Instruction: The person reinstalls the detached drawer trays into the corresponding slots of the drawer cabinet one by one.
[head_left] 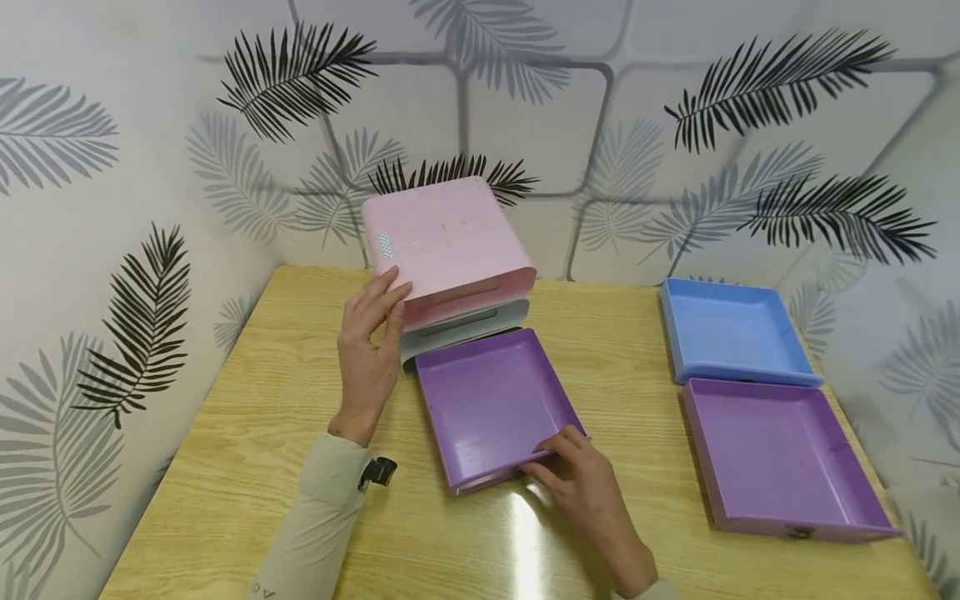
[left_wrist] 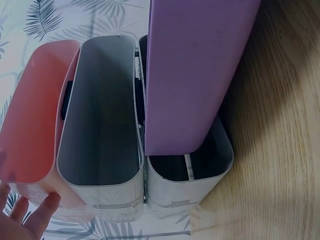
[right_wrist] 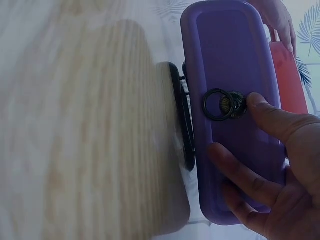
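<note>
A purple drawer (head_left: 495,408) is pulled well forward, its back end at the dark lowest slot (left_wrist: 167,167) of a stacked case. My right hand (head_left: 585,492) holds this drawer by its front rim. In the right wrist view its thumb and fingers lie against the front panel, beside a dark metal ring pull (right_wrist: 232,105). My left hand (head_left: 367,358) rests on the left front corner of the pink top section (head_left: 450,237), fingers on top and thumb at the side. Below the pink section, the grey section (head_left: 468,325) gapes with no drawer in it.
Toward the right edge of the wooden table (head_left: 255,417) lie a blue drawer (head_left: 738,329) and, in front of it, another purple drawer (head_left: 787,450). A leaf-patterned wall (head_left: 525,108) stands close behind the case.
</note>
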